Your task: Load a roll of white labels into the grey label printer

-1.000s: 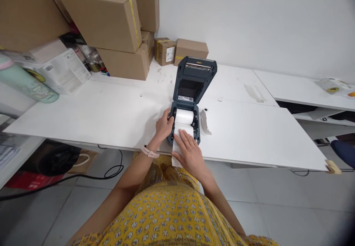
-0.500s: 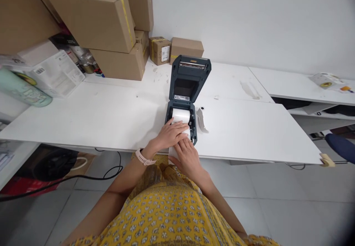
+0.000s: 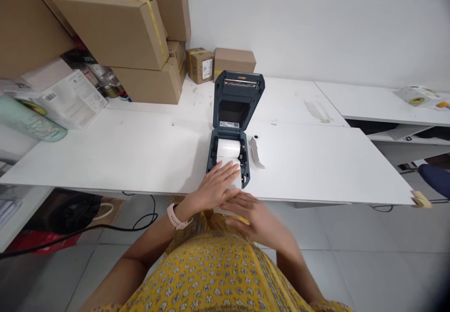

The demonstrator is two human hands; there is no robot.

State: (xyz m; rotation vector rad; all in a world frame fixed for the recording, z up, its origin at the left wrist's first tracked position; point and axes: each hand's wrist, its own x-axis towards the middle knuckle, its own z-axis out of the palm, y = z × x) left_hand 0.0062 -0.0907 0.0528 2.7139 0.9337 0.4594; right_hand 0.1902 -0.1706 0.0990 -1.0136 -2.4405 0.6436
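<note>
A dark grey label printer (image 3: 209, 164) stands at the table's front edge with its lid (image 3: 218, 101) raised. Inside sits a roll of white labels (image 3: 228, 148), its strip (image 3: 225, 164) drawn toward me over the printer's front. My left hand (image 3: 218, 185), with a pink band at the wrist, lies flat on that strip, fingers stretched out. Just in front of the printer, past the table edge, is my right hand (image 3: 256, 216), slightly blurred, thumb apart from its extended fingers. Its fingertips are close to the left hand; whether they touch the strip's end is hidden.
A curled piece of white paper (image 3: 256, 153) lies right of the printer. Cardboard boxes (image 3: 146, 85) are stacked at the back left, with smaller cartons (image 3: 234, 61) behind the printer. A mint green bottle (image 3: 35, 120) lies at the far left of the white table (image 3: 316, 167).
My right hand has moved off the printer's front, down and right toward me. My left hand has slid slightly toward me, and more of the label strip shows.
</note>
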